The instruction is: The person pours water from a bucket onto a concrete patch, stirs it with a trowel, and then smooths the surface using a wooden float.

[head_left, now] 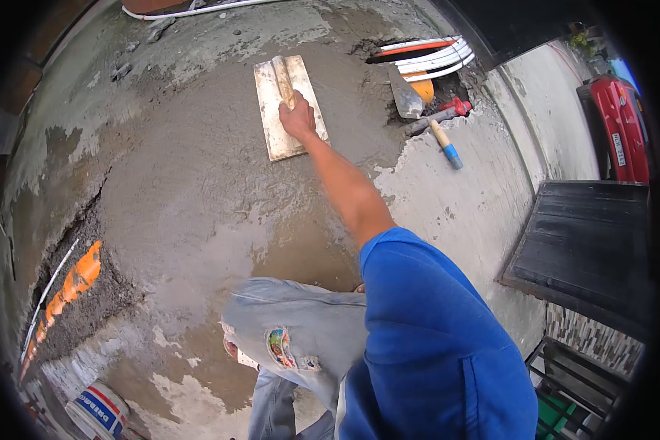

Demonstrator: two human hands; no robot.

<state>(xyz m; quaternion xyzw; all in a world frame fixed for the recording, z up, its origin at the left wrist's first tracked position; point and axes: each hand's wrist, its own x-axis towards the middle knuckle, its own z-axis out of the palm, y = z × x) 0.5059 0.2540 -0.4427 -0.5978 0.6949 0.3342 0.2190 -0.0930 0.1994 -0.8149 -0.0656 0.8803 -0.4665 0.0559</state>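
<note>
My right hand (298, 118) is closed around the lower end of the wooden handle of a rectangular plastering float (301, 73). The float's pale, stained board lies flat on wet grey cement (191, 147), which spreads over much of the ground. To the right of the float, a trowel (406, 97) with a wooden and blue handle (447, 147) rests at the edge of a hole. My left hand is not in view.
White conduits (440, 57) and an orange pipe (421, 86) show in the hole at upper right. Another orange pipe (73, 282) lies exposed in a trench at left. A white bucket (95, 412) stands at lower left. A black panel (579, 242) and red car (620, 125) are right.
</note>
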